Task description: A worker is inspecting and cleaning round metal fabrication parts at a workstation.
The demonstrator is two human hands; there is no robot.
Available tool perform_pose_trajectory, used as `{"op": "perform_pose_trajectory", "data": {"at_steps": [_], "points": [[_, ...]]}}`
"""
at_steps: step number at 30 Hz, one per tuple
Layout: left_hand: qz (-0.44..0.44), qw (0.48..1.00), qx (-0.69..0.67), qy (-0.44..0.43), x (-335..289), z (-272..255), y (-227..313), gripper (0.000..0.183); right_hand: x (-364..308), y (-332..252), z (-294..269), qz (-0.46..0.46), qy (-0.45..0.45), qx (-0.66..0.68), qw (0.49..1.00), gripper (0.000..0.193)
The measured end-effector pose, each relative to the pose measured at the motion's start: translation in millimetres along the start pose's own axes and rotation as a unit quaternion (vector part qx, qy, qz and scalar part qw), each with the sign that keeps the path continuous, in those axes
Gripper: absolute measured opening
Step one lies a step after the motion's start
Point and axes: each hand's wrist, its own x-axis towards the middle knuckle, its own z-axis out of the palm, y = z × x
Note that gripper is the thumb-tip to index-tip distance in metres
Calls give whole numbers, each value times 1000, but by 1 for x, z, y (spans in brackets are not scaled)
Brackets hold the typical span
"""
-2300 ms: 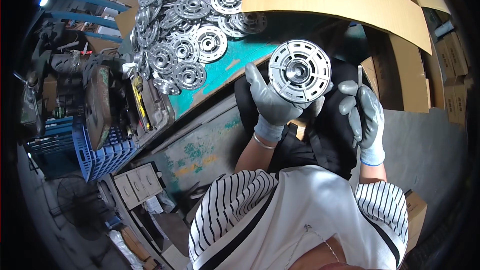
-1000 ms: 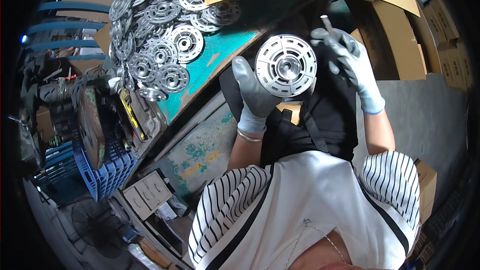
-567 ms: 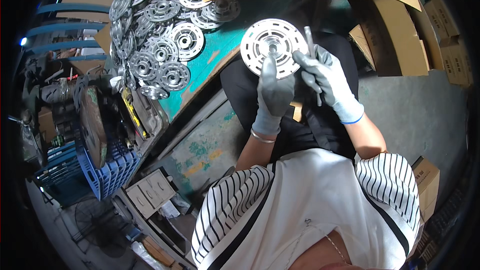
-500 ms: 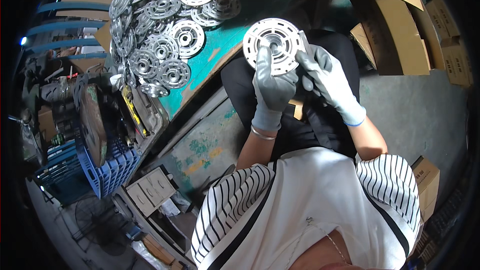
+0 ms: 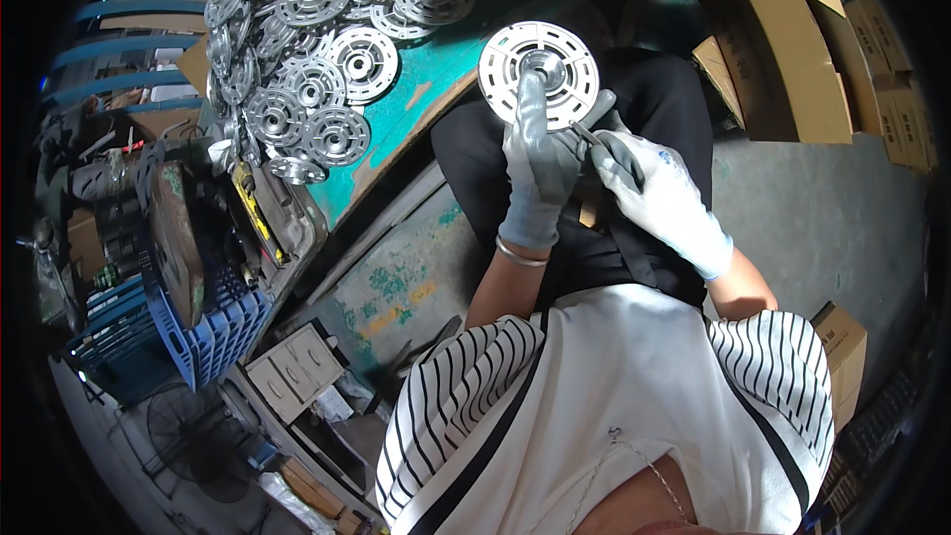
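My gloved left hand (image 5: 540, 163) grips a round silver metal flange (image 5: 499, 73) with slots around its rim and a raised hub. Its thumb lies over the face, reaching up to the hub. The flange is held up above my lap, face toward me. My gloved right hand (image 5: 654, 183) is closed around a thin grey metal tool (image 5: 584, 133), whose kind I cannot make out. The tool's end is at the flange's lower right edge; whether it touches is unclear. Many similar flanges (image 5: 362, 64) are heaped on the green bench at the left.
The green bench top (image 5: 436, 79) has a worn wooden edge. A large open cardboard box (image 5: 792, 59) stands at the upper right, its flap over the bench. Machinery (image 5: 178, 238) and a blue plastic crate (image 5: 213, 342) are at the left, a floor fan (image 5: 198, 441) below them.
The flange has moved slightly up and tipped. My right hand has dropped, bringing the tool from the flange's right side to its lower right edge.
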Motion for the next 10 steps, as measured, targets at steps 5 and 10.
{"op": "perform_pose_trajectory", "data": {"at_steps": [5,10], "points": [[-245,908,-335,52,4,-5,9,44,1,-5,0,34,6,68,997,25],[-162,951,-261,38,-1,-5,-12,46,-1,0,7,10,9,4,1000,28]]}}
